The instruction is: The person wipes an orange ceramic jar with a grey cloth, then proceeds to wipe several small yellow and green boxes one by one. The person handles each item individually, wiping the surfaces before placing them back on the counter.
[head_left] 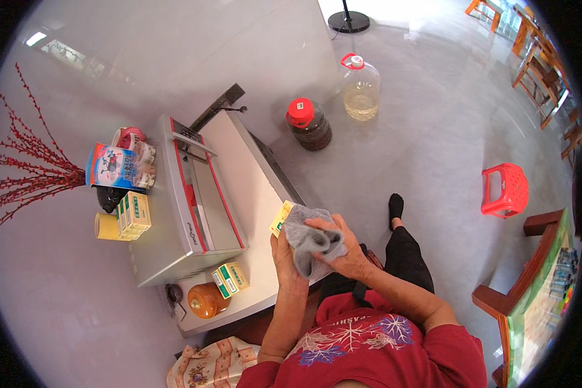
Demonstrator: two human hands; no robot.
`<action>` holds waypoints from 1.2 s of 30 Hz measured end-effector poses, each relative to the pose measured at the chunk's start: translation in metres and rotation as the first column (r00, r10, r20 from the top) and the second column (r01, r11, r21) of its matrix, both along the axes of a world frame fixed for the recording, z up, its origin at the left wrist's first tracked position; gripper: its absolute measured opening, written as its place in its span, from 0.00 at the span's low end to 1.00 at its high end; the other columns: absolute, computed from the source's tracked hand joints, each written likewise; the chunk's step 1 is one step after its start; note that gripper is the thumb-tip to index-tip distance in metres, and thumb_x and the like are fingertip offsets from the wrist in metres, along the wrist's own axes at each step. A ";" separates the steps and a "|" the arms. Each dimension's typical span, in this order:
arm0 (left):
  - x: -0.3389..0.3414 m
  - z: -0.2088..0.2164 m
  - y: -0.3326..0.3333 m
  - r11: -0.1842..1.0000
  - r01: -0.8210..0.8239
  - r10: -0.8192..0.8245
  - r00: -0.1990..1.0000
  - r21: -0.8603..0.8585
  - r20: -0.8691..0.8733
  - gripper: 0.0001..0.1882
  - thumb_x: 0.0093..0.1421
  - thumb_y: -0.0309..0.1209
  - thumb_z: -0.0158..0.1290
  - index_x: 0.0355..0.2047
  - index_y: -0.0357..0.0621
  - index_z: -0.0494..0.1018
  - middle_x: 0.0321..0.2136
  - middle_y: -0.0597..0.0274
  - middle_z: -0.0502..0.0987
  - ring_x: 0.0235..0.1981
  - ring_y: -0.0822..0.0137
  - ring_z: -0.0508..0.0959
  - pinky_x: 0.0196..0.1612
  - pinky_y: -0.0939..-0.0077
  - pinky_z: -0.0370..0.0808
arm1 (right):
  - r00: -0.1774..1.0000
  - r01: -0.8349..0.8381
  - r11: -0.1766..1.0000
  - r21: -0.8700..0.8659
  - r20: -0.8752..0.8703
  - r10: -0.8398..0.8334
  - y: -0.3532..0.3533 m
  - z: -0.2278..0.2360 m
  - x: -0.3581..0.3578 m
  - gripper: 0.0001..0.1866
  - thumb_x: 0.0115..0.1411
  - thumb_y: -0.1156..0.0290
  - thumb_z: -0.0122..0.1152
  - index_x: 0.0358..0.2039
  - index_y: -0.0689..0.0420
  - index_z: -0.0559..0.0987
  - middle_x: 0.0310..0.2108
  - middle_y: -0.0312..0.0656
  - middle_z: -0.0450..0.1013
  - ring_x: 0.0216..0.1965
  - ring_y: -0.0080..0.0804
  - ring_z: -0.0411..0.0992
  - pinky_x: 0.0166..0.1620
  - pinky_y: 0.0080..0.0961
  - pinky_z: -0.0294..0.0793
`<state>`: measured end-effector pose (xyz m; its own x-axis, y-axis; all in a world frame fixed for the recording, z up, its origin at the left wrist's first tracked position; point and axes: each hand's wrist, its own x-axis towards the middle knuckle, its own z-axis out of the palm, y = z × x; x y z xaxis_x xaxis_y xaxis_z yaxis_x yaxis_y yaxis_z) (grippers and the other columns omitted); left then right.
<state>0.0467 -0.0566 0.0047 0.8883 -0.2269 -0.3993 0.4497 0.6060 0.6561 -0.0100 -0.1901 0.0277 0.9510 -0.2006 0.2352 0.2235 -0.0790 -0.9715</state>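
A small yellow-and-white box [282, 217] is in my left hand [287, 260], whose fingers are wrapped round its lower side. Over the rest of the box lies a grey cloth [302, 227], bunched and folded, so most of the box is hidden. My right hand [348, 251] is closed on the cloth and presses it against the box. Both hands are above the near edge of a white tabletop [258, 187].
On the tabletop stand a silver cabinet [168, 213] with red trim, another yellow box [230, 279] and an orange-brown jar [207, 300]. A red-lidded jar [312, 129] and a clear jug [362, 94] stand on the floor. A red stool [506, 189] is at right.
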 end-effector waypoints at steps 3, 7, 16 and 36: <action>-0.006 0.035 -0.015 0.991 -0.058 0.062 0.998 0.118 -0.031 0.21 0.60 0.34 0.47 0.53 0.43 0.61 0.45 0.57 0.71 0.45 0.61 0.74 0.47 0.63 0.74 | 0.952 0.025 0.845 0.533 -0.271 0.143 -0.010 -0.015 0.002 0.20 0.52 0.67 0.62 0.46 0.59 0.72 0.40 0.44 0.70 0.41 0.31 0.70 0.46 0.26 0.70; -0.011 0.038 -0.014 0.986 0.054 -0.057 0.998 0.158 0.018 0.22 0.61 0.32 0.47 0.55 0.44 0.59 0.49 0.58 0.69 0.48 0.63 0.72 0.48 0.67 0.73 | 0.900 0.110 0.534 0.838 -0.313 0.305 -0.018 -0.015 0.008 0.18 0.56 0.69 0.59 0.46 0.61 0.71 0.39 0.38 0.72 0.40 0.25 0.70 0.44 0.23 0.71; -0.010 0.041 -0.009 0.867 0.232 -0.403 0.846 0.441 0.348 0.37 0.56 0.21 0.51 0.63 0.44 0.46 0.49 0.56 0.67 0.47 0.66 0.70 0.51 0.73 0.67 | 0.923 0.005 0.562 0.827 -0.220 0.315 -0.030 -0.012 0.021 0.24 0.57 0.66 0.57 0.52 0.60 0.66 0.43 0.38 0.70 0.43 0.24 0.69 0.47 0.24 0.69; -0.015 0.068 0.003 0.425 -0.366 -0.545 0.627 0.828 0.557 0.56 0.27 0.26 0.71 0.59 0.47 0.53 0.55 0.51 0.58 0.58 0.53 0.57 0.55 0.60 0.61 | 0.860 -0.136 0.174 0.975 0.029 0.509 -0.025 -0.044 -0.007 0.28 0.49 0.76 0.61 0.52 0.61 0.66 0.44 0.43 0.71 0.46 0.35 0.70 0.53 0.30 0.67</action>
